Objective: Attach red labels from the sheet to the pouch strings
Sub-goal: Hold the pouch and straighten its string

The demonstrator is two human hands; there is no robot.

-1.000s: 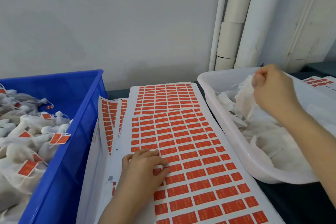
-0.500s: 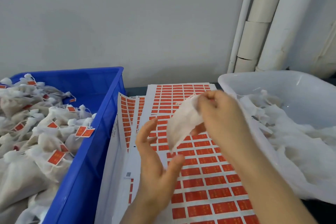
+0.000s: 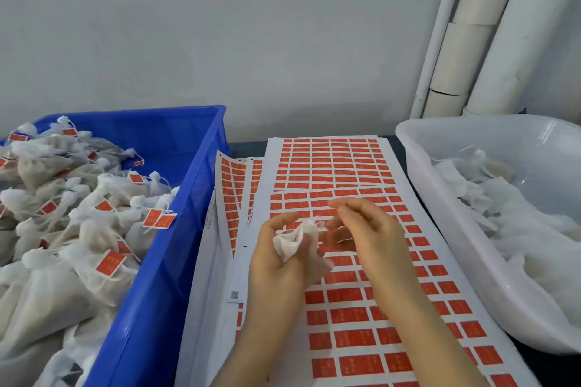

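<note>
Over the red label sheet (image 3: 330,163), the left hand (image 3: 276,264) grips a white pouch (image 3: 294,243); the right hand's (image 3: 367,239) pinch is unclear.

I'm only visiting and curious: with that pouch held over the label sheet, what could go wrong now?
The pouch is bunched in the left hand and may slip. Its thin string by the right hand could escape the fingers. The labels are packed closely, so a neighbour might lift too.

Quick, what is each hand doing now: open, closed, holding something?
Left hand: grips the white pouch.
Right hand: fingers curled beside it; grip cannot be told.
</note>
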